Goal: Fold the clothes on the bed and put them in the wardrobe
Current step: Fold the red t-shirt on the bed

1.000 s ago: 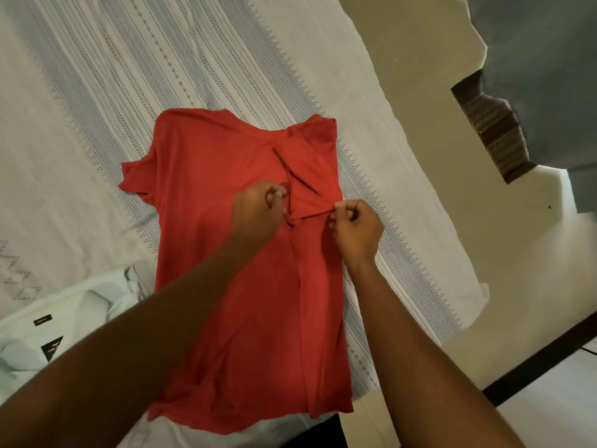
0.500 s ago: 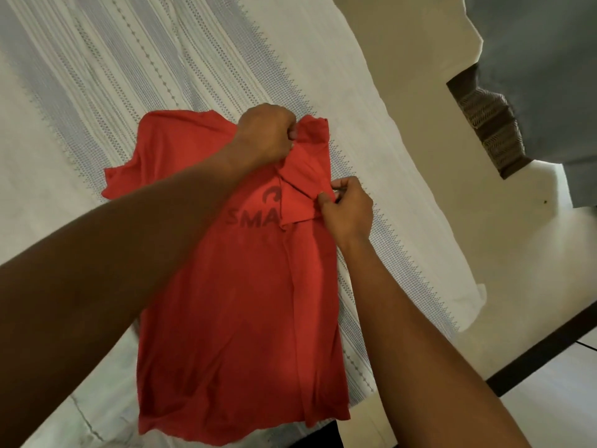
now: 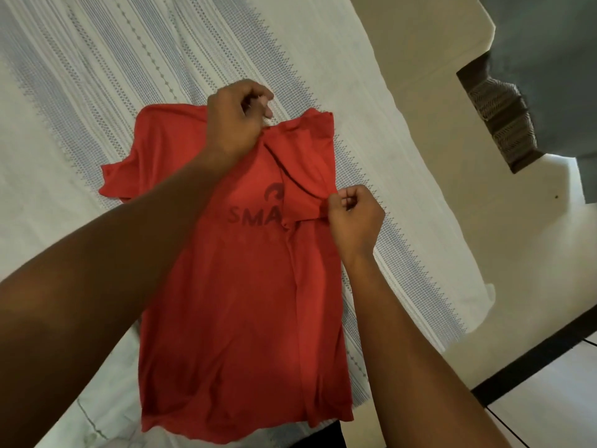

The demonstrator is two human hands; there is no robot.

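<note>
A red T-shirt (image 3: pixel 245 302) lies flat on the bed, collar away from me, with dark letters across the chest. Its right side is folded inward along a lengthwise crease, and the right sleeve lies over the chest. My left hand (image 3: pixel 235 124) is closed at the neckline, pinching the top of the folded part. My right hand (image 3: pixel 353 215) pinches the edge of the folded sleeve at the shirt's right side. The left sleeve still sticks out flat to the left.
The bed is covered by a white spread with blue-grey woven stripes (image 3: pixel 135 69). Its edge runs diagonally at the right, with beige floor (image 3: pixel 452 163) beyond. A dark patterned object (image 3: pixel 497 118) and grey cloth (image 3: pixel 549 59) sit at the top right.
My left hand moved from the chest up to the neckline. My right hand shifted to the shirt's right edge, spreading the folded sleeve. The white garment at lower left is out of view.
</note>
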